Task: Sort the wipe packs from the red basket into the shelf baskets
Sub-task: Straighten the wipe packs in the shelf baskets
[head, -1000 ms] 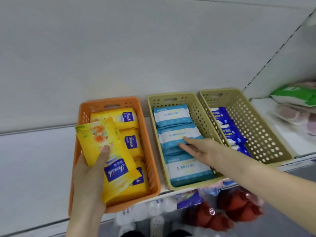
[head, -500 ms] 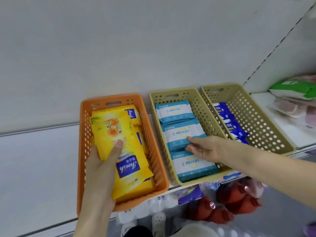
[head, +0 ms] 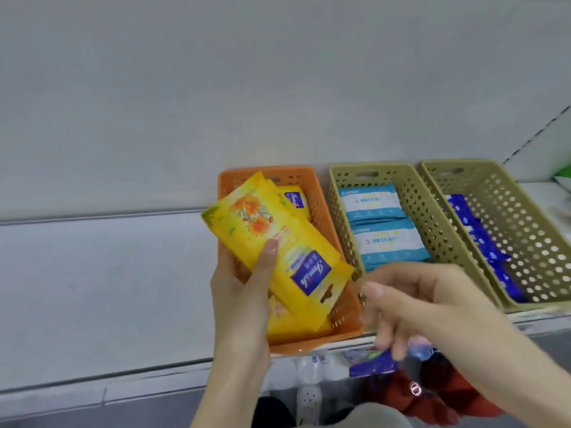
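Note:
My left hand [head: 244,291] grips a yellow wipe pack [head: 278,242] with orange flowers and a blue label, held tilted over the orange basket [head: 321,211], where more yellow packs lie. My right hand [head: 414,301] hovers in front of the shelf edge, blurred, fingers loosely curled, holding nothing. The middle beige basket [head: 414,196] holds light-blue and white packs [head: 370,202]. The right beige basket [head: 519,230] holds dark-blue packs [head: 482,242] along its left side. Below the shelf, a dark-blue pack [head: 372,364] lies among other packs; the red basket itself is hard to make out.
All three baskets stand side by side on a white shelf [head: 92,288] against a grey back wall. A green package [head: 564,180] shows at the far right edge. Red items [head: 432,393] and white packs [head: 312,369] lie below the shelf.
My right hand has drawn back out of the middle basket toward the shelf's front edge. My left hand has lifted the yellow pack slightly and tilted it. The view has shifted left.

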`<state>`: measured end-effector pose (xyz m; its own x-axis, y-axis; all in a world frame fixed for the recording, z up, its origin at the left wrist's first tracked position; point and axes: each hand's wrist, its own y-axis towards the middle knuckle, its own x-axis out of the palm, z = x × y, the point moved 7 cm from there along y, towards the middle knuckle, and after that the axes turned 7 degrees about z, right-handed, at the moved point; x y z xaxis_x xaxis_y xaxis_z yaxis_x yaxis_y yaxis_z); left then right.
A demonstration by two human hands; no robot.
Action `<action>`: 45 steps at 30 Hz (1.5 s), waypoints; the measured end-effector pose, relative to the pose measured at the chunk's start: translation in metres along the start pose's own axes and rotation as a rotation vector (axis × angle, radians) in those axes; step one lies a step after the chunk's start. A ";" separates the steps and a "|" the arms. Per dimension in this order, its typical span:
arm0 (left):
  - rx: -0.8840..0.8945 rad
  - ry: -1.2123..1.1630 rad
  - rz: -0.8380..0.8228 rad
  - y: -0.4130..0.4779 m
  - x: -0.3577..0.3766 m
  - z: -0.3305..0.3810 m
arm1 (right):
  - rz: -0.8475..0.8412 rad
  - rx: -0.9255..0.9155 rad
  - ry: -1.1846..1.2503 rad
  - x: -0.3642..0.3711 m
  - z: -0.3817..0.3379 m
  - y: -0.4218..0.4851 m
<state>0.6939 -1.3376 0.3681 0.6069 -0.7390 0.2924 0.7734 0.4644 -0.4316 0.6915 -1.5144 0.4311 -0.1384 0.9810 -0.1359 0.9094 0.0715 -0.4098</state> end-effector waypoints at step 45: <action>0.086 0.323 -0.074 0.029 -0.100 -0.005 | 0.370 -0.018 -0.279 0.006 0.042 0.045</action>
<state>0.6547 -1.2525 0.3213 0.4696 -0.8824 0.0288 0.8342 0.4329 -0.3416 0.7148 -1.5126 0.3742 0.0985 0.8552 -0.5089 0.9239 -0.2686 -0.2726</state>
